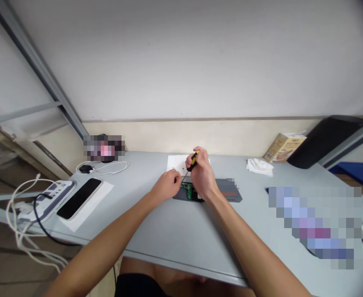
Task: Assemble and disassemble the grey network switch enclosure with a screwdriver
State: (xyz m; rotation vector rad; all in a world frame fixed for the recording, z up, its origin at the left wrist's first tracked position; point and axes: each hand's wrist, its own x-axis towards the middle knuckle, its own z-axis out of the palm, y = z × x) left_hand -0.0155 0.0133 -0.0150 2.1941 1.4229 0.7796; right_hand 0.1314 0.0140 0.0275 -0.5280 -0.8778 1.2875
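Note:
My right hand is wrapped round the black and yellow handle of a screwdriver. Its thin shaft slants down to the left, and the tip ends at a green circuit board. My left hand has its fingers curled in at the board's left edge, close to the tip; whether they pinch anything is hidden. Under the board lies a dark grey mat, partly covered by my right hand and wrist. Behind it is a white sheet of paper with a few small dark specks on it.
On the left are a phone on paper, a power strip with tangled cables, and a black charger with a white cord. To the right stand a crumpled tissue, a yellow box and a black cylinder.

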